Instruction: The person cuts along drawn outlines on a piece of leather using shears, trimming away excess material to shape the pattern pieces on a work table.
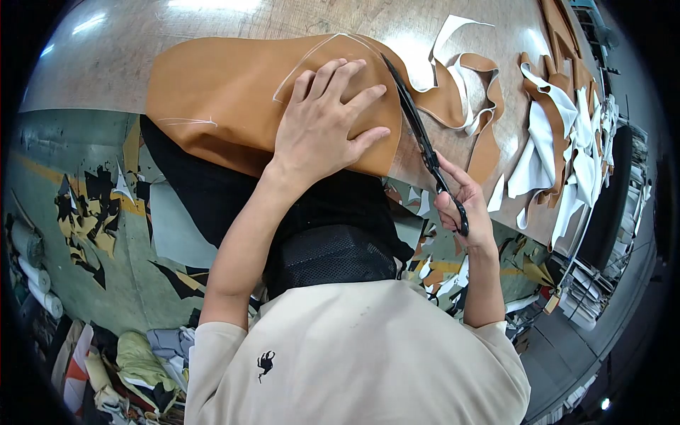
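Observation:
A large piece of tan leather-like material (212, 85) lies on the table and hangs over its front edge toward my lap. White chalk lines mark its upper right part and its left side. My left hand (327, 117) rests flat on the material with fingers spread. In my right hand (464, 205) is a pair of long black scissors (414, 117), gripped by the handles. The blades point up and left, along the material's right edge, and look nearly closed. A curled strip of tan and white offcut (446, 99) lies just right of the blades.
More tan and white offcuts (552, 142) are heaped on the right end of the wooden table (283, 18). Scraps (88, 212) litter the green floor at left. Fabric bundles (145, 368) sit at lower left, and a rack with rolls (616, 205) stands at far right.

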Demonstrator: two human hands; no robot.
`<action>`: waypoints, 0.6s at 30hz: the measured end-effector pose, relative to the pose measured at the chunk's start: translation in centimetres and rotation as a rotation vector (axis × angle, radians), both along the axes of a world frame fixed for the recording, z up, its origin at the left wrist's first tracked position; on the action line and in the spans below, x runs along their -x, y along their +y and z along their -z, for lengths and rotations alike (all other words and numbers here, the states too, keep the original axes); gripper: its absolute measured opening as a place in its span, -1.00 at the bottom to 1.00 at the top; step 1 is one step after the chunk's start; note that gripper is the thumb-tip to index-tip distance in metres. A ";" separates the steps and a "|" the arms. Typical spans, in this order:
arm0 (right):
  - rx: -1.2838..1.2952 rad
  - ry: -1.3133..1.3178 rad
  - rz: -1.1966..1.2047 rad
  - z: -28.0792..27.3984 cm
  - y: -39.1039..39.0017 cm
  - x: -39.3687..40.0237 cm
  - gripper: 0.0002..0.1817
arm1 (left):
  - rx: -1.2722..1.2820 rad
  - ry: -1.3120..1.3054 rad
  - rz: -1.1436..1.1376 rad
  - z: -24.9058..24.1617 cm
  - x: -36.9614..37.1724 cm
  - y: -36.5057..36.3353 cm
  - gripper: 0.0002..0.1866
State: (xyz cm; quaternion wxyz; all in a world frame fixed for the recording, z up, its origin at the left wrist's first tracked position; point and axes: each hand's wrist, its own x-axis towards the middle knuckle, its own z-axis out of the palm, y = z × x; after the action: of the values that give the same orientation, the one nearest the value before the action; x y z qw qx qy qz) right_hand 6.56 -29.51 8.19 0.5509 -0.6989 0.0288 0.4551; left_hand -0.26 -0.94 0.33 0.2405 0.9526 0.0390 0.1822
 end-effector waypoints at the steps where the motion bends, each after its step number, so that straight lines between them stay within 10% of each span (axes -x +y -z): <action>1: -0.003 0.009 0.008 0.0 0.0 0.0 0.01 | -0.002 0.003 -0.001 0.0 0.0 0.0 -0.42; 18: 0.009 -0.013 -0.045 -0.2 -1.3 -0.2 -0.02 | -0.005 0.051 0.041 -0.2 0.5 0.2 -0.34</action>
State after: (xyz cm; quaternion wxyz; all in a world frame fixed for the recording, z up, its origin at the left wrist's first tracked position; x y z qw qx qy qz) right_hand 6.81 -30.84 8.40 0.5376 -0.7046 0.0114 0.4630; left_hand -0.71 -0.71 0.56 0.2409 0.9580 0.0252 0.1532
